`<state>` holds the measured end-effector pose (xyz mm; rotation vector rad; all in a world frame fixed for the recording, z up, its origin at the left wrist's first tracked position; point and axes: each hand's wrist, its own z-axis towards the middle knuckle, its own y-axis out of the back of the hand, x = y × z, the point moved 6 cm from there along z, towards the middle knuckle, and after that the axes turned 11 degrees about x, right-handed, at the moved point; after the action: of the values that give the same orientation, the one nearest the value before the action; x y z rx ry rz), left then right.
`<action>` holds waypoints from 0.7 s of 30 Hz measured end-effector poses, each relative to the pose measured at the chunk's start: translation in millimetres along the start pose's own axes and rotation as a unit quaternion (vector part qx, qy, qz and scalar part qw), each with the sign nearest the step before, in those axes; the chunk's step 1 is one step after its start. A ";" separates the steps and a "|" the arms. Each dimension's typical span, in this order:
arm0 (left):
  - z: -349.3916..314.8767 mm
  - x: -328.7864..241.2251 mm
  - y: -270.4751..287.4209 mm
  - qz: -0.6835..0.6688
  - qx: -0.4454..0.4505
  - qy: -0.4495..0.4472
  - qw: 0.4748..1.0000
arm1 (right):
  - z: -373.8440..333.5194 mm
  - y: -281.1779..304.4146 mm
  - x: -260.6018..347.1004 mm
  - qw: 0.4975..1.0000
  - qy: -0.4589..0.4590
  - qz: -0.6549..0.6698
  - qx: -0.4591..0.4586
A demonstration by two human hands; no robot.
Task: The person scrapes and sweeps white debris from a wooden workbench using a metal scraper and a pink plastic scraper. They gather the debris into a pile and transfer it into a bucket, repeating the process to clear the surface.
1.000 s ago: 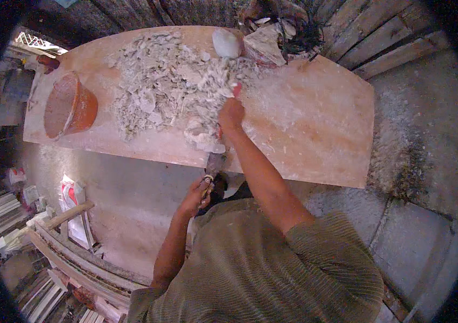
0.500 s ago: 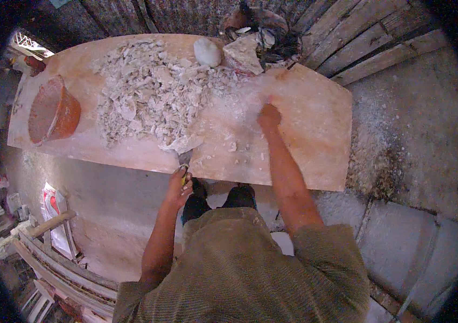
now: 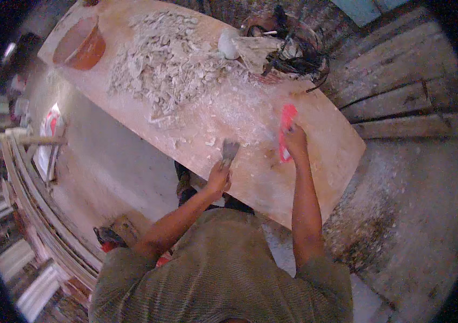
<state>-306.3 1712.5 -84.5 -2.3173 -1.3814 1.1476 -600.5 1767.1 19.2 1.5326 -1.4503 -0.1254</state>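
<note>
My left hand [image 3: 219, 177] is closed round the handle of a putty knife [image 3: 230, 149], its flat grey blade out over the near part of a wide board [image 3: 250, 191]. My right hand [image 3: 295, 141] grips a long, bright pink-red tool [image 3: 288, 114] with a pale middle, held at the board's surface; its exact kind is blurred. Small flakes lie between the two hands. Farther left on the board spreads a heap of pale, crumbled scrapings [image 3: 167, 59].
An orange bucket [image 3: 91, 51] stands at the board's far left. Along the far edge are a whitish rounded lump [image 3: 228, 44] and a basin with dark, tangled things [image 3: 296, 51]. Wooden planks [image 3: 417, 126] lie at right. Stacked timber [image 3: 29, 183] and a white-red sack [image 3: 46, 145] are at left.
The view has turned, so the board now slants. My left hand has brought the putty knife from the near edge over the board. The pink-red tool in my right hand now shows plainly.
</note>
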 end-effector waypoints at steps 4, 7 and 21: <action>129.0 -113.9 -34.4 -0.034 -0.046 -0.137 0.989 | -33.4 11.0 -106.0 0.996 -0.021 0.024 -0.086; 155.4 -150.5 -33.7 -0.081 -0.072 -0.202 0.973 | -38.3 3.3 -153.4 0.982 0.019 -0.030 -0.188; 15.5 26.8 -79.8 0.000 -0.048 0.002 0.999 | 98.7 -73.4 62.4 0.942 0.257 -0.123 -0.178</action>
<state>-362.6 1774.3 -66.4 -2.3822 -1.4651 1.0982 -595.7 1647.2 -48.8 1.3106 -0.7732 -0.1183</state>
